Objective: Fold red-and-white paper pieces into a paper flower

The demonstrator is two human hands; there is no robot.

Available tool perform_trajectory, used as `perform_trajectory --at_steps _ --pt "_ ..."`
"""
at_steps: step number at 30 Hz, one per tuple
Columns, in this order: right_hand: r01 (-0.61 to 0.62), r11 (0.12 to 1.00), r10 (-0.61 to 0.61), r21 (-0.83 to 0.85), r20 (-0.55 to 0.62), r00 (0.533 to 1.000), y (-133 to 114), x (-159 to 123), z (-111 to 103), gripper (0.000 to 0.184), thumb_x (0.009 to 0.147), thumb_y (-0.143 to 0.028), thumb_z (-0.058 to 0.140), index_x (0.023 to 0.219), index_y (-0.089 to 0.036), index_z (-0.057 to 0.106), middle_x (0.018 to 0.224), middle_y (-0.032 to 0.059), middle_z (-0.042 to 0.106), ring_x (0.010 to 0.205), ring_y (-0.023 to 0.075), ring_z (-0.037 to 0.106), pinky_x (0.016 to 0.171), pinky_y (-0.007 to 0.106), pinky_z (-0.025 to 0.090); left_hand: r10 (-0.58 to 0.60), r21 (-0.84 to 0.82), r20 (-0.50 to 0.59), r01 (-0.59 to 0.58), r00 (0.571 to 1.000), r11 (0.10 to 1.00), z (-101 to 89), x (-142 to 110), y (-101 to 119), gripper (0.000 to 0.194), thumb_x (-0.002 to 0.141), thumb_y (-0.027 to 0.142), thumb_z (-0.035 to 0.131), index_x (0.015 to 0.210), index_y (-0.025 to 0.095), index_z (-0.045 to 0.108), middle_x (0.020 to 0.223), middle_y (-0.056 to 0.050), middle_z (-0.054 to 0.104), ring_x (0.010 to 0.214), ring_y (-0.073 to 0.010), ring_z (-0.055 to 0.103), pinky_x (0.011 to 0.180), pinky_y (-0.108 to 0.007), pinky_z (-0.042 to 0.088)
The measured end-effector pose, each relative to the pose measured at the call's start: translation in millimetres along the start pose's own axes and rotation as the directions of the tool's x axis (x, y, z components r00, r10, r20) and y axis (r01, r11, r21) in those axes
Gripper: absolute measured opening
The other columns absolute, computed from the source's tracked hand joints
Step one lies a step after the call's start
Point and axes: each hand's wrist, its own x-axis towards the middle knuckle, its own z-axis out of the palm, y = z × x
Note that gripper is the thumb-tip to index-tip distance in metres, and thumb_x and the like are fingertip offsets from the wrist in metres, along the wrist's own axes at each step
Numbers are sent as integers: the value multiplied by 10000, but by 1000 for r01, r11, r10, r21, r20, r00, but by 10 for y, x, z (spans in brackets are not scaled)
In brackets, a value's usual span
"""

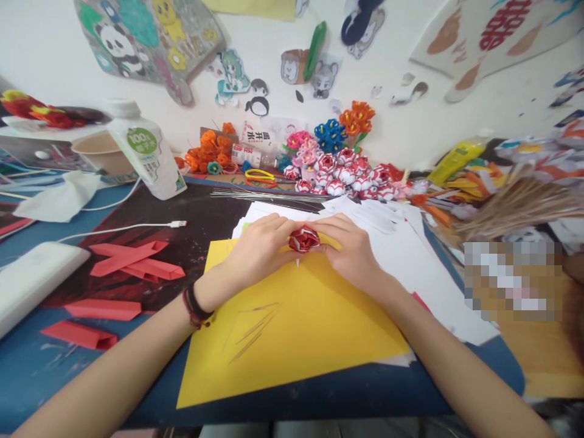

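Observation:
Between my two hands is a red and white paper flower, its layered petals facing me. My left hand pinches it from the left, thumb below and fingers above. From the right, my right hand closes on the same flower with thumb and fingertips. A small white tip pokes out under the bloom. Both hands are over a yellow sheet of paper that has pencil-like strokes on it. A dark bracelet circles my left wrist.
Folded red paper strips lie at left beside a white power bank and cable. A white bottle stands behind them. Finished red-white flowers cluster at the back. White paper sheets spread to the right, near a bundle of thin sticks.

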Motion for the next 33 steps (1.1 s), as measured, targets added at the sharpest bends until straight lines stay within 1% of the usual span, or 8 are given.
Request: perform_trajectory --at_steps 4,7,9,10,13,15,27,33 --pt "-178 978 172 112 65 983 -52 45 -68 493 828 -205 699 1298 -317 601 1142 42 704 1018 251 626 935 463 494 -41 31 12 41 999 999 4 8 -12 513 883 444 650 1310 210 488 1042 -71 657 950 -220 604 792 -319 474" --pt "-326 864 283 384 166 945 -67 95 -141 706 792 -285 751 1422 -337 438 1216 41 683 1011 229 652 945 428 508 -27 79 33 24 999 997 -3 6 -3 527 899 441 628 1362 242 472 944 -47 643 891 -210 600 747 -302 469" --pt "-375 791 308 483 216 927 -59 118 -168 587 842 -322 693 1384 -304 469 1192 53 689 1035 220 655 929 400 520 -18 99 39 14 999 995 -5 4 12 489 907 428 620 1344 242 504 914 -39 638 852 -200 599 720 -292 464" --pt "-379 799 330 467 186 926 -54 123 -173 471 856 -325 674 1306 -277 542 1148 57 698 999 211 663 900 383 527 -14 107 36 10 999 994 -3 2 20 467 909 426 617 1326 237 522 914 -39 642 844 -197 601 713 -290 463" --pt "-353 901 352 252 51 935 -59 117 -162 157 842 -294 685 979 -216 688 952 43 712 807 172 654 759 331 523 -8 138 13 6 1000 990 7 1 40 414 912 430 611 1267 225 558 933 -39 664 855 -197 612 705 -287 463" --pt "-345 924 344 168 36 938 -82 107 -152 87 839 -280 691 878 -203 697 870 26 709 721 150 631 678 304 502 2 156 18 -5 1000 988 11 4 48 412 915 425 609 1263 213 552 934 -39 670 869 -197 613 708 -286 466" --pt "-89 995 90 -39 14 996 -132 65 -116 92 940 -176 552 928 -198 640 878 20 667 794 134 613 723 276 470 -4 161 68 -7 998 987 20 11 77 548 911 363 626 1390 183 429 1002 -60 641 969 -227 574 790 -333 492" --pt "-1 993 2 -118 3 1000 -121 33 -86 84 947 -165 530 946 -185 612 893 26 639 803 120 598 719 252 474 -49 133 98 36 994 990 37 18 105 432 911 349 620 1301 204 502 978 -42 644 941 -219 569 775 -328 487"
